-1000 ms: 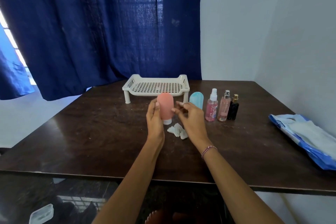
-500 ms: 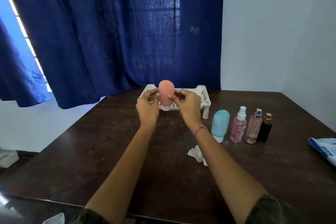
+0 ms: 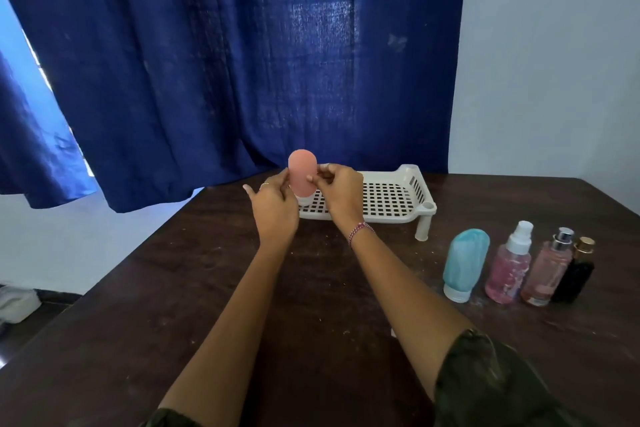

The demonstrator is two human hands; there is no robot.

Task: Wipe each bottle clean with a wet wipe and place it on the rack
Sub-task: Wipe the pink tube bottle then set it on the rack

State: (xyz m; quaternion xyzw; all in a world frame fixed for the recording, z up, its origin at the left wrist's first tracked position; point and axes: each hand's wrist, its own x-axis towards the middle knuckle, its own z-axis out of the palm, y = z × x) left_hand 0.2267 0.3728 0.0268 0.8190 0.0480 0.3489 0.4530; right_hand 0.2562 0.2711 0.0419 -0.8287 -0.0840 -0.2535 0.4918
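Head view, left hand [image 3: 273, 210], right hand [image 3: 341, 192] pinching pink bottle [image 3: 302, 170] (cap down), partly hiding rack [image 3: 393, 196], blue bottle [image 3: 465, 262] aside

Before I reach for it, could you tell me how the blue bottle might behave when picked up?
The blue bottle looks like soft, matte plastic, so it probably gives when squeezed. Standing on its narrow white cap, wider above, it may tip if nudged.

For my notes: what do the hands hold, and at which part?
The left hand and right hand pinch the pink bottle by its sides, cap down.
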